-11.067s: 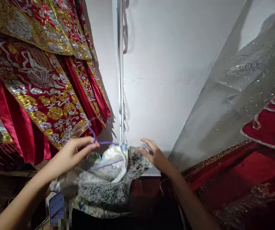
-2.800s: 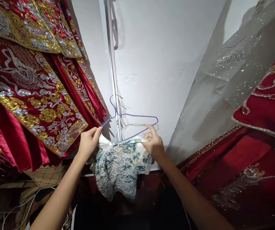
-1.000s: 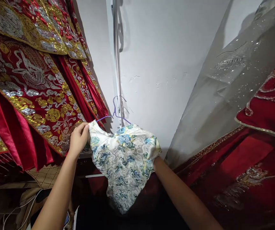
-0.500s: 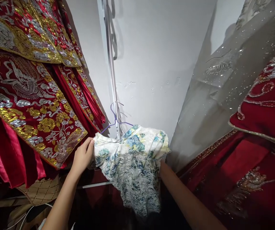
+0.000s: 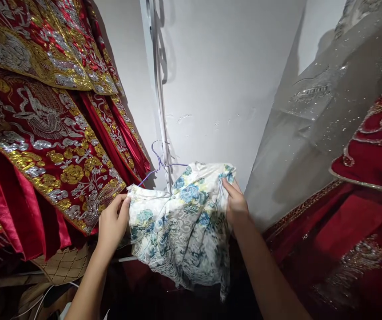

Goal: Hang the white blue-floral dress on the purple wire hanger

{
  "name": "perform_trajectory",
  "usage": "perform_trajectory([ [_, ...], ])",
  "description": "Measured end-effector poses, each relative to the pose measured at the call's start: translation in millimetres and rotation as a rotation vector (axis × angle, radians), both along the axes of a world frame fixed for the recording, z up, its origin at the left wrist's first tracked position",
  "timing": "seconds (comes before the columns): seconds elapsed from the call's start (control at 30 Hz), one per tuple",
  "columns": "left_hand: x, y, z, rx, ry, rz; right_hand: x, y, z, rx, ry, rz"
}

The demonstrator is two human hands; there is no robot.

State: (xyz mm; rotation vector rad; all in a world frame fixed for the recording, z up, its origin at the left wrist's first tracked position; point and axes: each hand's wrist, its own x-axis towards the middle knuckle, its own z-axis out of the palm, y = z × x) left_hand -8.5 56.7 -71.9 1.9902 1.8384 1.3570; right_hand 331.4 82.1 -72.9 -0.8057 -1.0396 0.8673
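A: Where to begin?

B: With the left hand (image 5: 113, 220). Reaches up and forward from below, with the forearm slanting inward and the thumb set against the bent index finger.

A: Bare, or holding?

B: Grasping. Pinches the outer shoulder edge of the floral top (image 5: 184, 231) between thumb and fingertips, with the other fingers curled beneath.

A: And on the other side?

B: Takes hold of the same top with the right hand (image 5: 236, 200). Lays the thumb over the front of the sleeve, pointing up and inward, with the forearm angled in from the lower right. Hides most of the fingers behind the cloth, so impossible to tell how far bent.

A: Where to find the top itself?

B: Spread between both hands, in front of the pale wall (image 5: 217, 71). Falls in loose folds toward the hem.

A: Anything above the neckline?

B: Yes, look for a purple hanger (image 5: 159, 165). Rises by the hook close to the metal pole (image 5: 159, 95), and runs down on both sides behind the shoulders. Hard to say whether hooked on or not.

A: And round about?

B: To the left, near that hand, a red embroidered garment (image 5: 47, 146). To the right, a beaded red garment (image 5: 377, 151) and some sheer glittering fabric (image 5: 304, 115).
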Motion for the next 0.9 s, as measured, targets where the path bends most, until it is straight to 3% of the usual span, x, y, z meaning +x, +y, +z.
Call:
perform_trajectory([
  [0.1, -1.3, 5.1, 3.6, -0.009, -0.12, -0.076, -12.8, 0.8, 24.6, 0.056, 0.015, 0.004],
  [0.2, 0.6, 12.2, 2.2, -0.006, -0.126, -0.098, -38.0, -12.4, 44.7, 0.08, -0.081, 0.185],
  [0.33, 6.3, 17.7, -8.3, 0.033, -0.255, -0.071, -61.1, -55.6, 52.8, 0.03, -0.433, 0.706],
  [0.43, 15.0, 12.4, -14.8, 0.067, -0.514, -0.06, -54.5, -87.1, 48.2, 0.09, -0.753, 1.207],
  [0.5, 27.8, 4.1, -16.6, 0.11, -0.648, -0.09, -44.9, -99.8, 37.7, 0.059, -0.859, 1.407],
  [0.53, 37.0, -1.0, -17.6, 0.109, -0.716, -0.152, -41.0, -103.8, 28.9, 0.003, -0.883, 1.369],
  [0.57, 47.9, -6.3, -19.0, 0.078, -0.794, -0.248, -38.7, -106.6, 17.2, -0.064, -0.911, 1.232],
  [0.67, 86.4, -21.3, -28.6, -0.153, -1.11, -0.598, -41.5, -109.2, -33.7, -0.162, -1.038, 0.539],
  [0.7, 99.0, -25.3, -33.6, -0.247, -1.223, -0.686, -44.5, -108.6, -54.1, -0.161, -1.132, 0.384],
  [0.8, 128.9, -33.5, -49.5, -0.454, -1.462, -0.802, -51.0, -105.9, -111.6, -0.111, -1.298, 0.188],
  [0.9, 142.4, -37.3, -60.0, -0.57, -1.604, -0.834, -46.4, -106.7, -146.6, -0.045, -1.273, 0.066],
])
